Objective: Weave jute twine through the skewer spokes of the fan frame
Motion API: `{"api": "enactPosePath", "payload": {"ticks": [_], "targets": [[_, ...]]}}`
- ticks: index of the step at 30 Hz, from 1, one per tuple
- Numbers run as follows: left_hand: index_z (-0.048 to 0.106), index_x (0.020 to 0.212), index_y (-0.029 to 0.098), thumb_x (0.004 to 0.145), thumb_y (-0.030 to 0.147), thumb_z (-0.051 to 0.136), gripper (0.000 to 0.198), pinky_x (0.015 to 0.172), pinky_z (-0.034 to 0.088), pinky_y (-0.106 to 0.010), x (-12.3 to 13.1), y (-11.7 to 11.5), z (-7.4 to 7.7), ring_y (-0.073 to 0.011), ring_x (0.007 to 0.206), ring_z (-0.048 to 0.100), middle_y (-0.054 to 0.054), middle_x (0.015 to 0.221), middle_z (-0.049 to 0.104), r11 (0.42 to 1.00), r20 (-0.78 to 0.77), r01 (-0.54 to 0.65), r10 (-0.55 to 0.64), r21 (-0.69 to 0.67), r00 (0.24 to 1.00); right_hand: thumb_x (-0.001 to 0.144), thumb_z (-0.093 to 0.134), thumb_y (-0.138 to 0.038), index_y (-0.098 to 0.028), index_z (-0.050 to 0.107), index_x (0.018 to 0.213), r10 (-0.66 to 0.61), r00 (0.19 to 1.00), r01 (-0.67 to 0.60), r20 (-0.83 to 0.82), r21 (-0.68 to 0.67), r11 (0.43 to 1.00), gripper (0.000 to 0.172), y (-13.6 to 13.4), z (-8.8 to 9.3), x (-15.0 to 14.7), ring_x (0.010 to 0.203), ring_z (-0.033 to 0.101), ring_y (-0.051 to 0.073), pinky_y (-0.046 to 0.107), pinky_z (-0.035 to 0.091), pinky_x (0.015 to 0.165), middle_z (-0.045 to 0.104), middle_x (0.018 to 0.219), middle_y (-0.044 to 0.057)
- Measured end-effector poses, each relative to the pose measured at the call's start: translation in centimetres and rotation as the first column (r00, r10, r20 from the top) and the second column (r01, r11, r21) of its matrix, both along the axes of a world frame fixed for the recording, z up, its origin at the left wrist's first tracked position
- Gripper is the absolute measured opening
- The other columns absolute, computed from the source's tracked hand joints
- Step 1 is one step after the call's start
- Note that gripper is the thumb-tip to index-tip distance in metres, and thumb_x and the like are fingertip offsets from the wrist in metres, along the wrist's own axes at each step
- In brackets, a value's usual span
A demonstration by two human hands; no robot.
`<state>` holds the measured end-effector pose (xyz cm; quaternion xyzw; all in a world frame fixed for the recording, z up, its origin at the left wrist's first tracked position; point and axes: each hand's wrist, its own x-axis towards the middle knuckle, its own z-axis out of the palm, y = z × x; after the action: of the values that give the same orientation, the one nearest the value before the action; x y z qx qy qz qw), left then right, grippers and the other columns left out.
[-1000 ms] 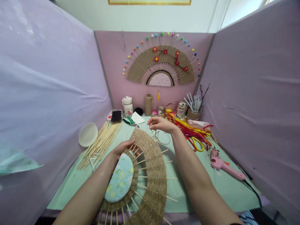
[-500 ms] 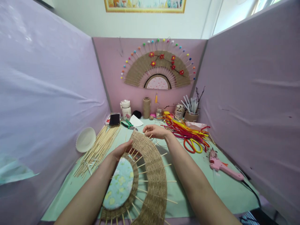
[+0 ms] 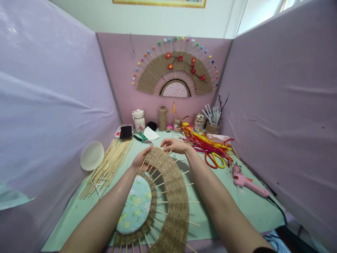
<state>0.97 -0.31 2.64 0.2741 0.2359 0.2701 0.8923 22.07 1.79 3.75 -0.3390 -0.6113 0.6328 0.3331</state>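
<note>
A half-round woven twine fan (image 3: 176, 196) with thin wooden sticks radiating through it stands tilted before me, its near part cut off by the bottom of the picture. Its inner half-disc (image 3: 135, 207) is covered in light blue floral cloth. My left hand (image 3: 142, 160) grips the far end of the woven band, thumb on top and fingers partly hidden behind. At the band's outer edge, close to the stick tips, the fingers of my right hand (image 3: 174, 145) are pinched together. A thin loop of twine (image 3: 181, 162) hangs beneath that hand; the pinch point itself is barely visible.
Loose sticks (image 3: 107, 168) and a white dish (image 3: 92, 156) lie left. Pliers (image 3: 143, 138) and a twine spool (image 3: 163, 118) are at the back. Right are fuzzy stems (image 3: 207, 144) and a pink glue gun (image 3: 249, 182). A finished fan (image 3: 173, 70) hangs on the back panel.
The view has tipped slightly downward. My left hand has shifted a little toward the band's far end, its thumb now nearer the top edge. My right hand stays by the outer edge.
</note>
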Motion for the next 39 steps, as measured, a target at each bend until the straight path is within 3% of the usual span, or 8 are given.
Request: {"api": "enactPosePath", "payload": {"ticks": [8, 14, 19, 26, 32, 39], "targets": [[0.060, 0.118, 0.003, 0.094, 0.031, 0.036, 0.044, 0.085, 0.049, -0.037, 0.1, -0.3, -0.8, -0.0259, 0.090, 0.070, -0.016, 0.090, 0.074, 0.997, 0.037, -0.077, 0.078, -0.013, 0.996, 0.065, 0.077, -0.026, -0.016, 0.061, 0.093, 0.095, 0.995, -0.094, -0.025, 0.061, 0.994, 0.034, 0.0, -0.4, 0.4, 0.067, 0.059, 0.010, 0.023, 0.044, 0.064, 0.063, 0.075, -0.002], [0.055, 0.126, 0.007, 0.091, 0.030, 0.043, 0.044, 0.091, 0.046, -0.039, 0.0, 0.0, -1.3, -0.0271, 0.098, 0.068, -0.017, 0.104, 0.072, 0.999, 0.076, -0.047, 0.046, 0.017, 0.996, 0.067, 0.075, -0.029, -0.016, 0.062, 0.092, -0.099, 0.992, 0.075, 0.078, 0.269, 0.960, 0.032, 0.9, -0.1, 1.1, 0.067, 0.056, 0.011, 0.025, 0.042, 0.064, 0.061, 0.072, -0.002], [0.053, 0.128, 0.006, 0.093, 0.030, 0.039, 0.045, 0.093, 0.045, -0.041, 0.0, 0.2, -1.4, -0.0276, 0.100, 0.067, -0.016, 0.103, 0.072, 0.999, 0.082, -0.047, 0.046, 0.013, 0.996, 0.068, 0.074, -0.029, -0.017, 0.062, 0.092, -0.183, 0.983, 0.174, -0.007, 0.346, 0.922, 0.030, 1.0, 0.7, 0.5, 0.069, 0.055, 0.011, 0.025, 0.043, 0.066, 0.059, 0.075, -0.002], [0.053, 0.128, 0.006, 0.095, 0.035, 0.036, 0.047, 0.091, 0.046, -0.040, 0.4, 0.2, -1.6, -0.0274, 0.098, 0.067, -0.016, 0.101, 0.072, 1.000, 0.093, 0.002, -0.002, 0.008, 0.996, 0.064, 0.076, -0.024, -0.018, 0.061, 0.091, -0.226, 0.962, 0.259, -0.155, 0.248, 0.933, 0.031, 1.7, -0.1, -0.8, 0.070, 0.056, 0.010, 0.025, 0.043, 0.068, 0.060, 0.075, -0.003], [0.059, 0.122, 0.013, 0.093, 0.055, 0.029, 0.060, 0.087, 0.049, -0.038, 0.4, 0.1, -1.3, -0.0273, 0.097, 0.067, -0.012, 0.098, 0.073, 1.000, 0.091, 0.005, -0.005, 0.003, 0.996, 0.063, 0.074, -0.024, -0.016, 0.061, 0.091, -0.229, 0.968, 0.244, -0.100, 0.171, 0.955, 0.031, 2.2, -1.5, -1.5, 0.062, 0.055, 0.009, 0.023, 0.040, 0.060, 0.061, 0.068, -0.003], [0.054, 0.127, 0.006, 0.096, 0.046, 0.026, 0.058, 0.091, 0.047, -0.039, 0.9, -0.2, -1.0, -0.0266, 0.098, 0.067, -0.015, 0.103, 0.072, 1.000, 0.097, 0.001, -0.001, 0.001, 0.995, 0.062, 0.072, -0.025, -0.017, 0.060, 0.087, -0.219, 0.973, 0.226, -0.070, 0.108, 0.968, 0.029, 2.4, -2.3, -2.6, 0.051, 0.048, 0.007, 0.020, 0.034, 0.047, 0.058, 0.064, -0.005]]}}
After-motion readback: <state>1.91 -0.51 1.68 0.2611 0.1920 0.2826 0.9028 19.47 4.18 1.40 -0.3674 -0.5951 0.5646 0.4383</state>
